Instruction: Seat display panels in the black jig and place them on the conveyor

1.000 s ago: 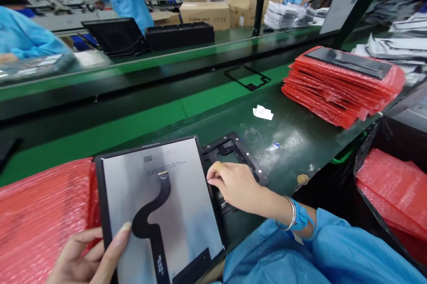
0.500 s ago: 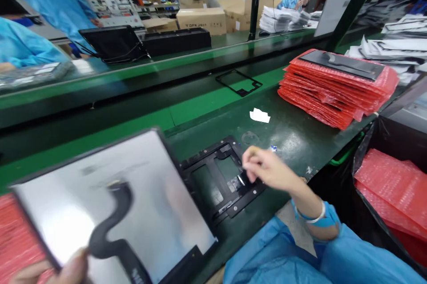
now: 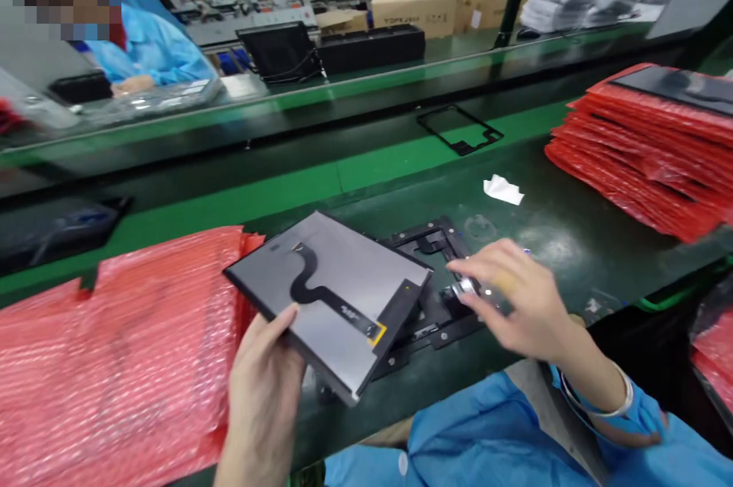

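Two bare hands are at the black fixture (image 3: 452, 336), which lies on the dark green counter (image 3: 561, 258). To the left of the fixture, the left hand (image 3: 266, 369) has its grip closed on the near edge of a flat screen panel (image 3: 366, 262), thumb over the back. The panel is tilted, its pale grey back facing up, and its right end hides part of the fixture (whether the two touch, I cannot tell). A black ribbon cable (image 3: 309, 292) curves over that back toward a small yellow outline (image 3: 376, 333). At the right side of the fixture, the right hand (image 3: 524, 304) has thumb and forefinger parted near something small and shiny (image 3: 468, 286); whether that grip grasps it, I cannot tell.

Farther left of the fixture lie red bubble-wrap pouches (image 3: 131, 365). Beyond it and toward the right is a white scrap (image 3: 504, 190); farther beyond, a thin black frame (image 3: 466, 146) lies partly over a bright green strip (image 3: 372, 172). Well to the right of the fixture is a red pile (image 3: 647, 166), topped by a dark panel (image 3: 679, 84).
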Action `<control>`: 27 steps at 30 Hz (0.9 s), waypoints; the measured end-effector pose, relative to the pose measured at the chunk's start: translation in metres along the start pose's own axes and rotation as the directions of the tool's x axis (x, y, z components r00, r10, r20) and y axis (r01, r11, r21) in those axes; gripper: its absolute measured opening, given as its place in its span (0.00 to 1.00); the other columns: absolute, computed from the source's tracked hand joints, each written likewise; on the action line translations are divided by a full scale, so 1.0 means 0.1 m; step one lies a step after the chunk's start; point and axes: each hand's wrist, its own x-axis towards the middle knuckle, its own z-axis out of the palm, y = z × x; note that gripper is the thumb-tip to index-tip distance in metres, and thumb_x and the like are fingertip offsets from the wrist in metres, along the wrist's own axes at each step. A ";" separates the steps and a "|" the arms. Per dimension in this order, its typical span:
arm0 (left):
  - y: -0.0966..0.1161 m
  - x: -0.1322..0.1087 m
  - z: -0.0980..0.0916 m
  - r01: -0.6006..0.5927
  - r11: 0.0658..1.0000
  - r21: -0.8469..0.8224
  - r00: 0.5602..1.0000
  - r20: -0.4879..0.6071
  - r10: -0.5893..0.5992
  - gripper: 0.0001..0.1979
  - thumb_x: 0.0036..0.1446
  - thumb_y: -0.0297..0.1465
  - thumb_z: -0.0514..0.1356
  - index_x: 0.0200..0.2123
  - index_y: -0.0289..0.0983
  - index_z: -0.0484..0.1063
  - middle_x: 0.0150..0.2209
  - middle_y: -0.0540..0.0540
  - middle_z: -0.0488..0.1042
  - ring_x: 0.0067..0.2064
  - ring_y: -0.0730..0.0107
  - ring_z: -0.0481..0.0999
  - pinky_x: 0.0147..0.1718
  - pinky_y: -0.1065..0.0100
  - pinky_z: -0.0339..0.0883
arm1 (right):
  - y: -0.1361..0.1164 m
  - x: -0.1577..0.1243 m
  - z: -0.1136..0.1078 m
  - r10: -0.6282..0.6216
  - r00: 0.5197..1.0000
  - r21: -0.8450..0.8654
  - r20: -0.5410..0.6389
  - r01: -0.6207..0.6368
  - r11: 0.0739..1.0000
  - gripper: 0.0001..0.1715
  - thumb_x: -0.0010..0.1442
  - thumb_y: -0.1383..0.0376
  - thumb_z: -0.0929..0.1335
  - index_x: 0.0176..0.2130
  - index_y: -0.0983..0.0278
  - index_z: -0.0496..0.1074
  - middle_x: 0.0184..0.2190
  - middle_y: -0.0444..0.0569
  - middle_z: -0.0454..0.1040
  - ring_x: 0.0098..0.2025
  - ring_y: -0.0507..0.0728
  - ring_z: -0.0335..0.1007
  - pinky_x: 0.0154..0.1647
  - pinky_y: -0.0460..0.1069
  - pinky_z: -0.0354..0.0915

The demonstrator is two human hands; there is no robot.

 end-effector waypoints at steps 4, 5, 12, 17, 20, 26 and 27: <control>0.05 -0.12 0.12 0.078 0.997 -0.016 0.997 0.019 -0.078 0.22 0.30 0.30 0.74 0.34 0.34 0.77 0.33 0.46 0.80 0.32 0.65 0.78 0.23 0.75 0.70 | -0.34 0.27 0.33 -0.420 0.900 0.102 0.115 0.410 0.906 0.16 0.66 0.72 0.62 0.51 0.69 0.73 0.49 0.54 0.78 0.51 0.58 0.72 0.49 0.54 0.70; 0.05 -0.16 0.13 0.093 0.996 -0.018 0.995 0.044 -0.092 0.22 0.30 0.31 0.75 0.34 0.35 0.77 0.33 0.46 0.80 0.32 0.65 0.78 0.23 0.75 0.70 | -0.37 0.31 0.41 -0.472 0.876 0.099 0.097 0.463 0.881 0.16 0.66 0.73 0.61 0.50 0.70 0.74 0.50 0.54 0.78 0.52 0.57 0.72 0.49 0.53 0.70; 0.03 -0.23 -0.03 -0.042 0.992 -0.122 0.905 0.416 0.089 0.23 0.52 0.43 0.67 0.50 0.41 0.75 0.50 0.41 0.79 0.49 0.55 0.79 0.35 0.65 0.76 | -0.22 0.26 0.49 -0.030 0.980 0.308 -0.195 0.090 0.947 0.11 0.64 0.69 0.67 0.44 0.61 0.78 0.42 0.48 0.82 0.45 0.56 0.79 0.44 0.51 0.75; -0.23 0.02 -0.34 -0.319 0.944 0.083 0.907 0.317 0.279 0.24 0.60 0.39 0.61 0.58 0.39 0.67 0.59 0.38 0.71 0.61 0.53 0.70 0.50 0.59 0.70 | 0.11 0.20 0.34 0.832 0.513 0.746 -0.212 -0.466 0.477 0.11 0.49 0.59 0.76 0.33 0.61 0.78 0.32 0.46 0.81 0.40 0.61 0.80 0.46 0.56 0.75; -0.41 0.17 -0.51 -0.366 0.869 0.334 0.913 0.310 0.266 0.29 0.60 0.43 0.60 0.62 0.40 0.63 0.63 0.38 0.66 0.65 0.55 0.64 0.62 0.54 0.58 | 0.25 0.19 0.29 0.921 0.363 0.724 0.140 -0.673 0.155 0.20 0.39 0.58 0.78 0.34 0.61 0.78 0.29 0.47 0.81 0.39 0.65 0.80 0.40 0.57 0.77; -0.57 0.26 -0.66 -0.478 0.632 0.610 0.852 0.497 0.165 0.38 0.59 0.52 0.57 0.68 0.43 0.55 0.70 0.42 0.55 0.72 0.53 0.48 0.68 0.50 0.39 | 0.24 0.19 0.35 0.879 0.322 0.568 0.352 -0.820 0.073 0.25 0.30 0.59 0.80 0.32 0.61 0.77 0.29 0.48 0.81 0.35 0.66 0.80 0.34 0.55 0.77; -0.57 0.26 -0.67 -0.511 0.588 0.627 0.832 0.532 0.157 0.39 0.59 0.53 0.57 0.68 0.44 0.54 0.70 0.42 0.53 0.72 0.52 0.46 0.68 0.49 0.39 | 0.22 0.20 0.37 0.870 0.332 0.560 0.365 -0.825 0.080 0.25 0.30 0.59 0.80 0.32 0.61 0.77 0.29 0.48 0.81 0.34 0.66 0.80 0.35 0.56 0.77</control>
